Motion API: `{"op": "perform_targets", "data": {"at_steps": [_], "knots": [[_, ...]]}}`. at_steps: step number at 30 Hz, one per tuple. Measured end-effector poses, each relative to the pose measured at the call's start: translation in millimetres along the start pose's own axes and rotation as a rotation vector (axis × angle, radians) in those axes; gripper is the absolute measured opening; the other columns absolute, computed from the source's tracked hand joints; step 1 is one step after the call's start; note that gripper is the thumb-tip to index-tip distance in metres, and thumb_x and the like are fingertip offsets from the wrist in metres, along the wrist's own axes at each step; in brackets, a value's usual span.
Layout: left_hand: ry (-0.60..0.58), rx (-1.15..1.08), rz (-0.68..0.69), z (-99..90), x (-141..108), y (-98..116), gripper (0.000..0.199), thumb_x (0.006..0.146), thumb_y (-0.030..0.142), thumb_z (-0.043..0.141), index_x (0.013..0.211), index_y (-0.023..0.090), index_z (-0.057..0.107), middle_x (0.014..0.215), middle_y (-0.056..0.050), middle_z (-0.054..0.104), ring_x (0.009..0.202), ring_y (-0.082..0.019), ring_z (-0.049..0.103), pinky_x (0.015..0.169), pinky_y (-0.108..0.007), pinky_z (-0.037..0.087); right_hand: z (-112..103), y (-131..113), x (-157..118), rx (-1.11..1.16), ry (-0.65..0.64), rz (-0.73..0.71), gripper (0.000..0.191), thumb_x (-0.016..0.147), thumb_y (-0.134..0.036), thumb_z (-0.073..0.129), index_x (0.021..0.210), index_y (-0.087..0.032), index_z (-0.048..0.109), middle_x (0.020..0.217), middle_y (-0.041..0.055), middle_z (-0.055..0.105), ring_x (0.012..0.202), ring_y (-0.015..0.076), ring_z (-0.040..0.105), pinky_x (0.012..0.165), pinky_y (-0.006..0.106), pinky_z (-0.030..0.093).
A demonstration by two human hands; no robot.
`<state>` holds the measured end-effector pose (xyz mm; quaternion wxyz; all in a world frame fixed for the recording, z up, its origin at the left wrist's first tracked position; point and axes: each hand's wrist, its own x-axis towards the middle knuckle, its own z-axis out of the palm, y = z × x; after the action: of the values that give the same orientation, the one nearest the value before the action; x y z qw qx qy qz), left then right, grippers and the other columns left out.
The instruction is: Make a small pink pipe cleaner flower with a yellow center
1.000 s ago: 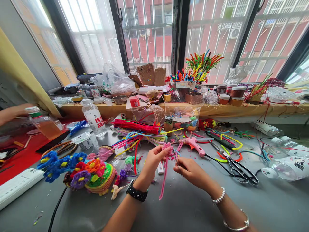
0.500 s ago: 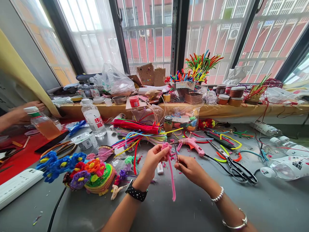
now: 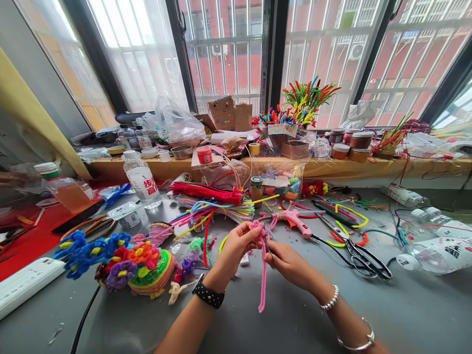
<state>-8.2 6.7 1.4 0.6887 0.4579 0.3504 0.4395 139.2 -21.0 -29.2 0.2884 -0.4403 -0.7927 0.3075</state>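
Observation:
Between the thumb and fingers of my left hand (image 3: 241, 241) is a pink pipe-cleaner flower (image 3: 257, 225), curled at the top. Its long fuzzy stem (image 3: 263, 285) hangs down in front of the grey table. My right hand (image 3: 285, 260) is closed on a small pair of scissors (image 3: 268, 246), whose blades point up against the stem just below the flower; the fingers partly cover the handles. Behind my hands lies a pink glue gun (image 3: 295, 220). Left of them stands a cluster of pipe-cleaner flowers (image 3: 121, 273) by a round green-topped piece (image 3: 158, 275).
Bundled pipe cleaners (image 3: 206, 191) lie behind my left hand. Large scissors (image 3: 363, 258) and plastic bottles (image 3: 435, 254) are at the right. A water bottle (image 3: 142, 182), a bottle of amber liquid (image 3: 68, 189) and a white power strip (image 3: 29, 282) stand or lie at the left.
My right hand has moved slightly left, bringing the scissors from beside the pink stem to against it. The stem's lower end has swung a little left. The other person's hand at far left has blurred away.

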Motion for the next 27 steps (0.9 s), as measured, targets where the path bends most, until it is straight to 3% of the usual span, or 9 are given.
{"op": "perform_targets", "data": {"at_steps": [21,27], "knots": [[0.017,0.007,-0.020,0.9,-0.1,0.7,0.026,0.061,0.035,0.066,0.070,0.014,0.052,0.059,0.003,0.053,0.049,-0.006,0.049,0.052,-0.018,0.039,1.8,-7.7,0.5,0.080,0.018,-0.010,0.054,0.081,-0.061,0.016,0.066,-0.017,0.044,0.061,-0.0001,0.051,0.057,0.0117,0.048,0.052,0.022,0.037],[0.022,-0.002,0.040,-1.3,0.1,0.8,0.024,0.063,0.034,0.064,0.072,0.014,0.054,0.065,0.002,0.054,0.052,-0.006,0.048,0.054,-0.019,0.039,1.7,-3.9,3.1,0.092,0.068,0.052,0.050,0.081,-0.059,0.023,0.060,-0.017,0.040,0.051,-0.0022,0.047,0.049,0.0103,0.045,0.050,0.022,0.035]]}}
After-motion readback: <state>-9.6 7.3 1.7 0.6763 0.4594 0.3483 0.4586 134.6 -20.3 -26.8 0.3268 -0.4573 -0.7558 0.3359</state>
